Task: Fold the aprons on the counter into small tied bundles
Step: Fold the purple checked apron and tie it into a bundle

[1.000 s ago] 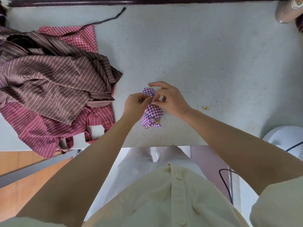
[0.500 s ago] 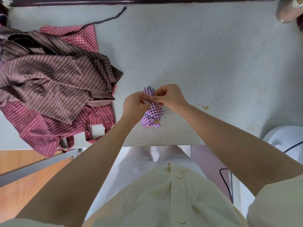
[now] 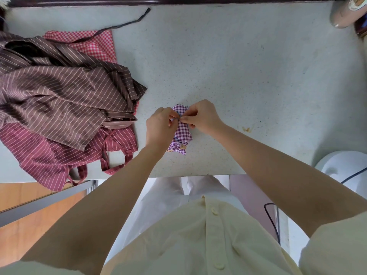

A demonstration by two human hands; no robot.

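We see the purple checked bundle [image 3: 181, 133] lying on the counter [image 3: 248, 66], near the counter's front edge. The left hand [image 3: 158, 126] and the right hand [image 3: 202, 117] both pinch its thin tie string [image 3: 179, 119] with curled fingers. At the counter's left end we see the striped aprons [image 3: 59, 100] in a pile.

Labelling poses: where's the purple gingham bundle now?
Head view, counter centre near the front edge: purple gingham bundle sits between left hand and right hand, right of the striped apron pile.
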